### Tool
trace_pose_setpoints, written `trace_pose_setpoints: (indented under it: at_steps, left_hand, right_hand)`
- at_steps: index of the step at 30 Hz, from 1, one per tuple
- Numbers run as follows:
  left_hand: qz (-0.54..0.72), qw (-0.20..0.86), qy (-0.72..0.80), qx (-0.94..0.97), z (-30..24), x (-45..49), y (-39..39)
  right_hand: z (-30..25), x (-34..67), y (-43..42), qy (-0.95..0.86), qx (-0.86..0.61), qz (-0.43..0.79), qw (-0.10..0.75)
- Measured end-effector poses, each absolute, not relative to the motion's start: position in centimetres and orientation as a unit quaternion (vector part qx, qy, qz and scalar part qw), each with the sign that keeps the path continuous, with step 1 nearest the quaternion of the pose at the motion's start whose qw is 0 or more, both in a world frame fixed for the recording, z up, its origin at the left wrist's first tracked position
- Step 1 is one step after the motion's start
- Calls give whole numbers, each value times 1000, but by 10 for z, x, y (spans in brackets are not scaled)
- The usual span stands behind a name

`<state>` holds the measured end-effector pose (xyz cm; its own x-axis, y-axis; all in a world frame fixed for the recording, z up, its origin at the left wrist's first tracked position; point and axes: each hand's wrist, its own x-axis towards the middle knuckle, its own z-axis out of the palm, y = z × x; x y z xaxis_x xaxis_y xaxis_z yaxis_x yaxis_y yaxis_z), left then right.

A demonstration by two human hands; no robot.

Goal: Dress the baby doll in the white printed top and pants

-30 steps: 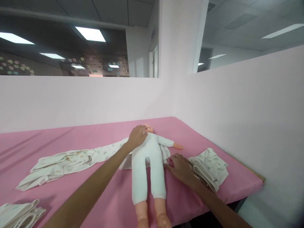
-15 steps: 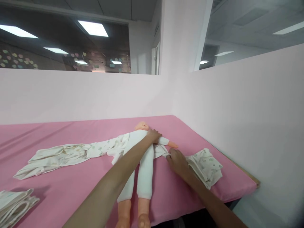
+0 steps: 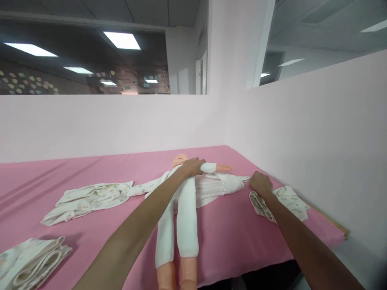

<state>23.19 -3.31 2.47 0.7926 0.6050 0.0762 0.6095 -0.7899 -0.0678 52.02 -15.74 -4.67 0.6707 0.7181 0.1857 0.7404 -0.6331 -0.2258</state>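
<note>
A baby doll [image 3: 188,225] in a white suit lies on its back, head toward the wall, legs toward me. My left hand [image 3: 193,166] is closed round the doll's shoulder and upper arm, and the doll's forearm sticks out to the right. Under the doll runs a white patterned baby garment [image 3: 208,189], part of it spread out on the right, the rest lying to the left. My right hand [image 3: 261,183] pinches the garment's drawn-out right end and pulls it taut. Its fingertips are partly hidden.
A pink-covered table [image 3: 236,233] meets white walls at the back and right. One folded patterned cloth [image 3: 293,203] lies beside my right forearm; another folded cloth [image 3: 33,257] lies at the front left. Windows [image 3: 84,60] are above the wall.
My right hand has moved right and away from me, drawing the garment out from under the doll. More of it now shows on the right. My left hand stays on the doll.
</note>
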Motion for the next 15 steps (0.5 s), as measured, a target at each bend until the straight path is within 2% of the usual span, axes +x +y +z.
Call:
trace_pose_setpoints:
  at_steps: [7,12,15]
  left_hand:
    - [-38,28,-317,-947,9,243,-37]
    - [-42,25,-319,-946,4,244,-35]
    - [-41,29,-313,-949,5,243,-37]
  right_hand:
    - [-49,480,-135,-480,-866,-42,135]
    - [-47,427,-106,-552,-816,56,163]
    - [-57,396,-100,-526,-834,34,163]
